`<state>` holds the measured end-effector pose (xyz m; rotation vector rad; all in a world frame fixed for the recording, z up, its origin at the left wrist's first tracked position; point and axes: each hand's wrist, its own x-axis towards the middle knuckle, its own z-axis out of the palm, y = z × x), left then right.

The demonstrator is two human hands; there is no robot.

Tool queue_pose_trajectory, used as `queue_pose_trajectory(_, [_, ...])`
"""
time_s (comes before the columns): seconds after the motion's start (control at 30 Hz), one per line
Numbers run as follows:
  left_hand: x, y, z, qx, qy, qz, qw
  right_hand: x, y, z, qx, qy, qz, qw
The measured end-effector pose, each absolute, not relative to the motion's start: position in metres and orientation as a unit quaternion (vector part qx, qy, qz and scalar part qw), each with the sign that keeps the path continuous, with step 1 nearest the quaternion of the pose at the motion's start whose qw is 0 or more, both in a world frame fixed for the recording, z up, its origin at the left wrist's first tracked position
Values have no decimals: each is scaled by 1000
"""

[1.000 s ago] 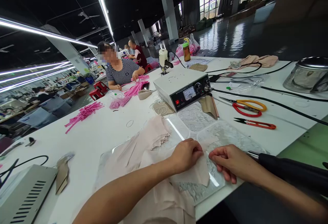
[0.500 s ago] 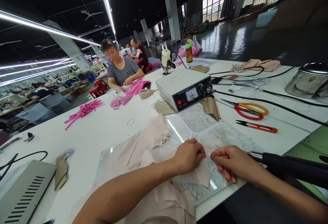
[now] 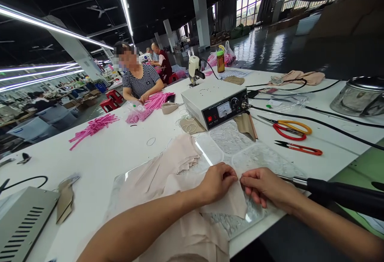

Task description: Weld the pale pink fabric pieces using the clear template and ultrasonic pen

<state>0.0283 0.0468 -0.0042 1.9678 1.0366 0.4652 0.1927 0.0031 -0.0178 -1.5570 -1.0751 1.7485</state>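
My left hand (image 3: 218,182) is closed in a pinch on the edge of a pale beige fabric piece (image 3: 235,204). Right beside it, my right hand (image 3: 264,186) pinches at the same edge, and the two sets of fingertips almost meet. Exactly what lies between the right fingertips is partly hidden. Underneath is a clear glossy sheet (image 3: 255,160) over a marbled grey surface. More beige fabric pieces (image 3: 177,154) lie overlapped to the left, and another pile (image 3: 204,238) hangs toward the front edge. A black-handled tool with a metal shaft (image 3: 330,190) passes behind my right wrist.
A control box with a dial (image 3: 225,108) stands past the sheet. Orange thread snips (image 3: 300,147) and red-and-yellow-handled scissors (image 3: 292,128) lie right. Cables cross toward a glass jar (image 3: 357,98). Opposite, a co-worker (image 3: 141,80) handles pink strips (image 3: 159,101). A grey vented box (image 3: 27,222) sits left.
My right hand has moved left to the fabric edge, closing the gap to my left hand. The view has shifted slightly.
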Motion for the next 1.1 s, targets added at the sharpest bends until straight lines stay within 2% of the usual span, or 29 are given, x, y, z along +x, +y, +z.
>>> queue_pose_trajectory(0.47, [27, 46, -1, 795, 410, 155, 420, 185, 2, -22, -602, -424, 607, 300])
queue_pose_trajectory(0.8, [21, 47, 7, 751, 437, 160, 469, 188, -1, -17, -642, -436, 560, 291])
queue_pose_trajectory(1.1, [19, 43, 4, 804, 408, 142, 409, 190, -4, -10, -621, -462, 570, 276])
